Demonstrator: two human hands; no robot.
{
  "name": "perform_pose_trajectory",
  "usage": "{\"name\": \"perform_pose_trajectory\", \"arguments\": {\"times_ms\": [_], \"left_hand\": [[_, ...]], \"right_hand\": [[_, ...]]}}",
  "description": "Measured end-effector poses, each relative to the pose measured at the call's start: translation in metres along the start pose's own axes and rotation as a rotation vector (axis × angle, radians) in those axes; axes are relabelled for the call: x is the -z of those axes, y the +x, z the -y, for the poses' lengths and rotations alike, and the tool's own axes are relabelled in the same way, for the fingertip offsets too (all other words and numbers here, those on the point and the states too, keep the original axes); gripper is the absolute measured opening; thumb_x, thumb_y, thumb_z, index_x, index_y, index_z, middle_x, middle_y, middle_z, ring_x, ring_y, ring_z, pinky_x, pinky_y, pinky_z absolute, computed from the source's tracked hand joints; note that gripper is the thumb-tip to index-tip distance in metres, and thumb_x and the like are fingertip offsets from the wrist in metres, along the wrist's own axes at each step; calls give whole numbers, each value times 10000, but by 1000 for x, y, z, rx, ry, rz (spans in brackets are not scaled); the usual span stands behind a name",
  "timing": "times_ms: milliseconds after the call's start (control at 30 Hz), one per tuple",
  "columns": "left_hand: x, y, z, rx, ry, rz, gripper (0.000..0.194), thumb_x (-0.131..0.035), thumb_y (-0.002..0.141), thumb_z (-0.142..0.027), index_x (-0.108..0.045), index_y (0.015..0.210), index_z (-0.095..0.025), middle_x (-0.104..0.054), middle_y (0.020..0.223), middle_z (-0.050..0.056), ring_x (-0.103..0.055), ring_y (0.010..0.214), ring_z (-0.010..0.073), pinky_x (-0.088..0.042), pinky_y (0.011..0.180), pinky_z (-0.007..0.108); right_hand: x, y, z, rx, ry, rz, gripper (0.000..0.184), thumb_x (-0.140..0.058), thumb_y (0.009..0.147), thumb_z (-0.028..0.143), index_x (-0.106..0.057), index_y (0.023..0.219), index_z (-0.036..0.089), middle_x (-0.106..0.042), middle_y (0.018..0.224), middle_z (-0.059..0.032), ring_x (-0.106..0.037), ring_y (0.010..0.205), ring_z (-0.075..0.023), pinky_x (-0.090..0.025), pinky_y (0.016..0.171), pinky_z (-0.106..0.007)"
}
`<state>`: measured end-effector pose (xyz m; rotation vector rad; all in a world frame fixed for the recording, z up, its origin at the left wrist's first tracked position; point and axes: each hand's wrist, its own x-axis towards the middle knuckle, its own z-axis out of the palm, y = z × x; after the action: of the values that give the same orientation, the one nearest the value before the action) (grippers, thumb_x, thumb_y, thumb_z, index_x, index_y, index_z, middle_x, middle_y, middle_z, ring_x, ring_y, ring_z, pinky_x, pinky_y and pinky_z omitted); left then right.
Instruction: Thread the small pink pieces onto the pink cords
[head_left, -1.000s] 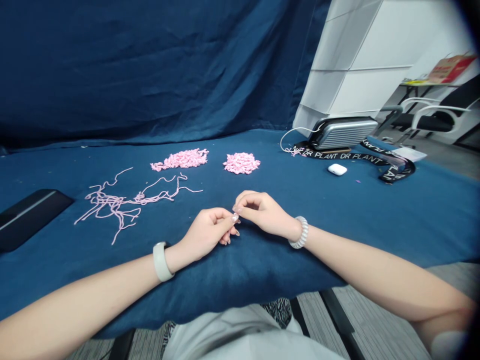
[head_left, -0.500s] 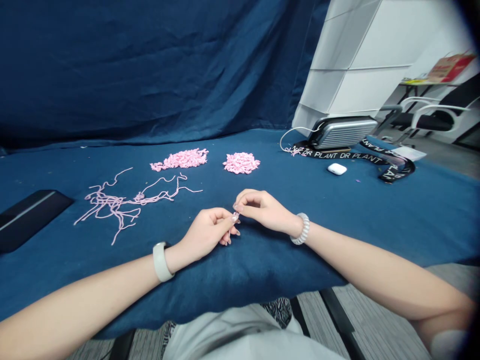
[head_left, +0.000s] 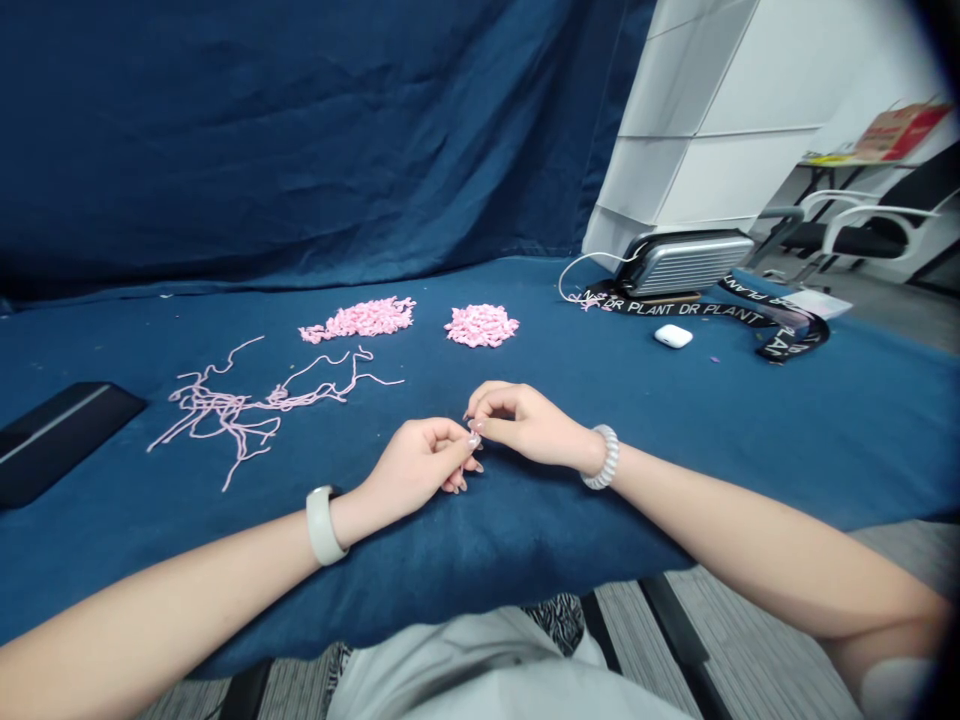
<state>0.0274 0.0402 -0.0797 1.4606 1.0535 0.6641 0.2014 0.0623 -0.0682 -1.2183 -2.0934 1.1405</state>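
Near the front edge of the blue-covered table [head_left: 600, 400], my left hand [head_left: 425, 455] and my right hand [head_left: 525, 425] meet at the fingertips. The thumb and forefinger of my left hand are pinched on a short bit of pink yarn, mostly hidden by the fingers. My right hand pinches at the same bit from above and to the right. Left of my hands lies a loose tangle of pink yarn strands [head_left: 225, 402]. Beyond them are two heaps of small pink knotted yarn pieces, a longer heap [head_left: 364, 318] and a rounder heap [head_left: 481, 326].
A dark flat case [head_left: 64, 440] lies at the left edge. At the back right sit a silver ribbed case [head_left: 691, 265], a black lettered strap [head_left: 675, 312] and a white earbud case [head_left: 673, 336]. A blue curtain [head_left: 300, 130] hangs behind the table.
The fingertips of my right hand have shifted slightly down towards those of my left hand. Both hands keep their pinch; the yarn heaps and tangle lie as before.
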Motion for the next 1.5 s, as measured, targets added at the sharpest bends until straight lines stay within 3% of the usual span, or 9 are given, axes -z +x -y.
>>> {"name": "perform_pose_trajectory", "arguments": {"times_ms": [400, 800, 1100, 1500], "left_hand": [[2, 1, 8, -38, -97, -31, 282, -564, 809, -376, -566, 748, -101, -620, 608, 34, -506, 442, 62, -417, 440, 163], [2, 1, 9, -25, -212, -55, 290, -581, 798, -394, -558, 809, -104, -654, 682, 64, -536, 453, 71, -454, 454, 177], [2, 2, 9, 7, -258, -90, 300, -598, 781, -401, -543, 821, -109, -660, 688, 70, -541, 450, 76, -458, 452, 181], [4, 2, 10, -39, -260, -118, 281, -605, 775, -395, -539, 791, -123, -600, 588, 11, -466, 406, 52, -403, 407, 159]], "right_hand": [[5, 2, 2, -113, 57, 8, 572, -380, 739, 581, -544, 868, 49, -508, 1013, -13, -419, 759, 142, -326, 701, 16], [3, 3, -1, -49, 12, 43, 516, -402, 750, 519, -548, 829, 30, -514, 1004, -22, -421, 764, 146, -330, 718, 28], [-3, 3, -4, 9, -17, -131, 502, -423, 745, 506, -567, 786, 28, -521, 919, -22, -375, 732, 147, -291, 687, 19], [-15, 0, -8, 130, 7, -292, 515, -407, 745, 546, -611, 806, 77, -526, 893, -23, -419, 810, 135, -344, 779, 14]]}}
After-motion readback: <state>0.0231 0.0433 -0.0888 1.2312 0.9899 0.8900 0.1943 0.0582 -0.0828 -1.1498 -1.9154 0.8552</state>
